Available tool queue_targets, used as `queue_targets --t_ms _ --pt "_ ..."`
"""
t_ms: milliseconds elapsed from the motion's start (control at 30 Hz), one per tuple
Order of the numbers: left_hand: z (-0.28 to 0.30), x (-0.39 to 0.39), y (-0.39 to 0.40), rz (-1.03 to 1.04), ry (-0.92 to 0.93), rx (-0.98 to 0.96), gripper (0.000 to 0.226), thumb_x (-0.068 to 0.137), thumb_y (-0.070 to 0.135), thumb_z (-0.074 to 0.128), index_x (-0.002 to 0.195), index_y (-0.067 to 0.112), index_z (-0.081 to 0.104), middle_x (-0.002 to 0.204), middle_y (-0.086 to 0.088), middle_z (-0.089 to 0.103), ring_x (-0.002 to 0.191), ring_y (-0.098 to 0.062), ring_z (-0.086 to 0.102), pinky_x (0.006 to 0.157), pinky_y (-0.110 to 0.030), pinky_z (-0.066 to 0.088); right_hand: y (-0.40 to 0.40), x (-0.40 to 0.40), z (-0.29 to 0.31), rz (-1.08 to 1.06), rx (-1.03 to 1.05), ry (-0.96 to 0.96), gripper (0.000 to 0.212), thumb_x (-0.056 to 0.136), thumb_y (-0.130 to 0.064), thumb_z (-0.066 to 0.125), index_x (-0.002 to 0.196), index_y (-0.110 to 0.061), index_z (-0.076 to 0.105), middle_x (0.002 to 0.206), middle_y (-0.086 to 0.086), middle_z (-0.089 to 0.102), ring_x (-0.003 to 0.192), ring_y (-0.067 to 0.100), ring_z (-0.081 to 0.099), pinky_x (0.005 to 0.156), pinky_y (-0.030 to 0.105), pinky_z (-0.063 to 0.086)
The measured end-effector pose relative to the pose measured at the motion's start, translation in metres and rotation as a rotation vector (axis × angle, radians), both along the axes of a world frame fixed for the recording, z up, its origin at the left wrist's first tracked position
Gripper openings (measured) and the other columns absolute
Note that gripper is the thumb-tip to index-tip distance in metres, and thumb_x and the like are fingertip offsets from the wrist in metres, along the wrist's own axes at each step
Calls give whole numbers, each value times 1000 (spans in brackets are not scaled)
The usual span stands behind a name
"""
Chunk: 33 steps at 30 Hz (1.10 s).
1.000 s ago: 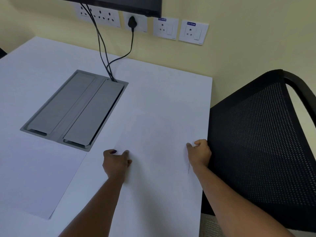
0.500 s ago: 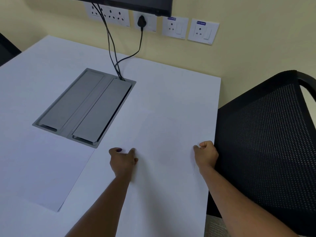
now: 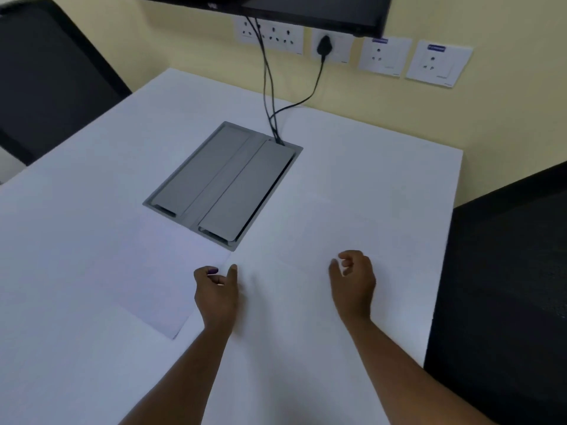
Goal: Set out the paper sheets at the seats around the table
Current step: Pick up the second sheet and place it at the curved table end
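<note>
Head view, table end by the wall: white table [image 3: 352, 154] with a grey cable hatch [image 3: 224, 185] sunk in its middle; black cables [image 3: 267, 87] run from the hatch up to the wall sockets [image 3: 383, 56] under a dark screen [image 3: 306, 7].
Seats: one black mesh chair [image 3: 506, 286] at the table's right edge, another black chair [image 3: 46, 75] at the far left.
Sheet, left: a paper sheet [image 3: 159, 280] lies flat below the hatch, its near corner clear against the tabletop.
Sheet, right: a second paper sheet [image 3: 337, 234] lies in front of the mesh chair; its edges are faint, white on white, and hard to trace.
Left hand [image 3: 216, 294]: fingers loosely curled, thumb out, empty, hovering just beside the left sheet's right edge.
Right hand [image 3: 352, 285]: fingers curled loosely, gripping nothing; whether it touches the right sheet cannot be told.
Step in hand: judged as release, with the right sheet set at the mesh-chair seat and both hands free of it.
Progress: two sheets visible; no spare stack in view.
Next move calls for: fetching another sheet from out of frame and carrying it to an unserved seat, likely the far-left chair; thin paper wants a light pinch at the edges.
</note>
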<state>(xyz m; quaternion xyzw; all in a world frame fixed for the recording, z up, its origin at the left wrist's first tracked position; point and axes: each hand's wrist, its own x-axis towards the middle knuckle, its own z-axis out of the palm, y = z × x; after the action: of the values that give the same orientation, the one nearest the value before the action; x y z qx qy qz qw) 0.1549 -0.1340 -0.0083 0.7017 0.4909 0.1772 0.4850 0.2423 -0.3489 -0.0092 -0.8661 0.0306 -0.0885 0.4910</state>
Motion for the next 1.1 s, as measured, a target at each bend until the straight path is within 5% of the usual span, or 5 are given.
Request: queue_targets --t_ms 333,567,767,900,1100 --pt "13 -49 67 122 -28 82 25 90 29 66 106 23 48 79 8 61 75 -18 64 74 -34 50 140 -30 23 404 -66 -18 18 87 -12 68 104 -13 64 100 5 61 88 20 61 74 36 56" --pt "11 -80 98 169 -7 95 30 88 21 68 113 17 54 109 -3 64 103 -25 61 83 -33 45 192 -46 12 582 -368 44 32 90 -26 64 121 -17 61 120 7 61 111 28 55 87 42 50" --pt "6 -102 114 -13 232 272 57 87 24 70 138 9 50 144 -13 51 136 -32 41 112 -40 30 213 -52 -6 633 -695 79 55 92 -43 56 139 -16 47 145 10 45 128 30 42 93 44 43" --pt "-3 -115 117 -128 390 298 73 91 39 63 151 11 32 162 -15 24 150 -35 15 116 -49 24 224 -58 -14 638 -820 93 64 92 -50 52 143 -13 42 152 14 36 132 32 37 94 46 40" --pt "-12 -119 117 -234 582 294 84 95 50 52 155 4 16 164 -21 9 150 -40 4 120 -46 18 225 -59 -18 591 -914 91 71 91 -57 48 144 -10 42 153 13 35 130 31 38 93 45 40"
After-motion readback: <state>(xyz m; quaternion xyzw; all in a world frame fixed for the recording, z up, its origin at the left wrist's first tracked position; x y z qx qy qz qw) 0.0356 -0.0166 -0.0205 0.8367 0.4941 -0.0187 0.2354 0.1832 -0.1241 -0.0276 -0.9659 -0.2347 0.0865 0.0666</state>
